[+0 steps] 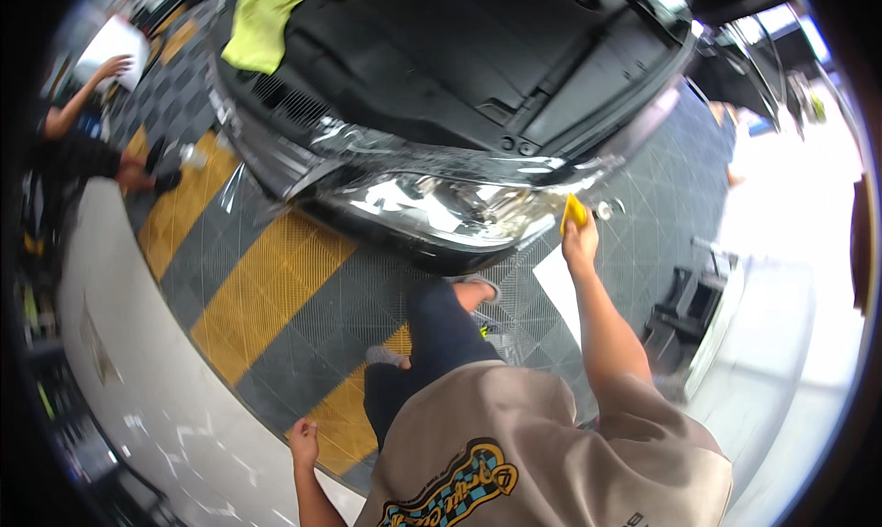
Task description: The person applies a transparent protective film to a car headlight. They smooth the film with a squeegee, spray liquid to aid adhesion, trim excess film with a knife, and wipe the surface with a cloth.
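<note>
Grip of right hand (579, 239) closes round yellow card-like tool (573, 214) beside headlight (441, 207); tilted edge could scratch it, judging by closeness. Left hand (304, 442) half-curled, apparently empty.

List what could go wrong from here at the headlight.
1. The yellow scraper in the right hand's grip is close to the headlight's outer end; a corner might scratch it.
2. What looks like clear film above the headlight seems rumpled, so creases could set if pressed down.
3. The yellow-green cloth lies loose on the car's front and might slide off.
</note>
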{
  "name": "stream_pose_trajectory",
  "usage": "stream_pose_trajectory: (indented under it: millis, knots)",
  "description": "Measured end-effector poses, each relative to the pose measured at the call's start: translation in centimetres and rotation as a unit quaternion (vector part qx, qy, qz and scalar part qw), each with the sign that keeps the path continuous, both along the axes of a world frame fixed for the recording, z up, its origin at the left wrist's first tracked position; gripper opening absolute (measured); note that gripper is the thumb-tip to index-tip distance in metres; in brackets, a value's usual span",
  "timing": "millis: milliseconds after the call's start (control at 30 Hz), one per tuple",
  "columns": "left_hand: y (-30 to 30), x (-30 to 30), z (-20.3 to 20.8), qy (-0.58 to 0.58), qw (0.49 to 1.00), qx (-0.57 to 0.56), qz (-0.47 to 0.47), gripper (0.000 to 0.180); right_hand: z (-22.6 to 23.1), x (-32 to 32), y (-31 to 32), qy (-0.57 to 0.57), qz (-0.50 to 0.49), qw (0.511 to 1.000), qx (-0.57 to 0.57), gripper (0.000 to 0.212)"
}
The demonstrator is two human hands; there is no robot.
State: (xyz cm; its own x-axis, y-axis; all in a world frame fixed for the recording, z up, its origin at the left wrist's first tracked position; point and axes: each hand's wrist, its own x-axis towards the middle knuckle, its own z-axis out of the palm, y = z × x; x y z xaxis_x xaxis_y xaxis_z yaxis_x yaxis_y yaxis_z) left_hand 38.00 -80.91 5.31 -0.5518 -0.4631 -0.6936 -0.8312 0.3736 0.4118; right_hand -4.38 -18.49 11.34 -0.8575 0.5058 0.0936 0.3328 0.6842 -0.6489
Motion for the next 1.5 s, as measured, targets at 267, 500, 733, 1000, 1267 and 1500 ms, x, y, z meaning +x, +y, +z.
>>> stream_pose_trajectory:
  millis: [267,500,733,1000,1267,1500]
  knots:
    - [-11.0,-21.0,4.4,-0.012,0.988,-0.018,-0.156,0.047,-3.3,-0.9,-9.6,0.064,-0.133,0.959,0.24,0.038]
    - [2.1,-45.6,10.6,0.102,0.864,-0.042,-0.491,0.048,-1.4,1.7,-28.5,-0.011,-0.028,1.0,-0.003,0.039]
    - [9.0,-60.9,11.0,0.299,0.69,-0.102,-0.651,0.055,0.8,-0.7,-15.2,0.045,-0.223,0.973,0.05,0.045]
    - [12.4,-67.6,9.5,0.265,0.568,-0.088,-0.774,0.06,-6.6,-7.1,-44.7,0.002,-0.193,0.981,-0.012,0.057]
    - [9.6,-70.6,7.3,0.259,0.568,-0.019,-0.781,0.049,-0.5,-5.1,-30.4,0.119,-0.367,0.918,0.094,0.03]
    - [9.3,-70.5,7.0,0.323,0.505,-0.034,-0.8,0.051,-7.3,-10.4,-41.8,0.035,-0.42,0.895,0.145,0.043]
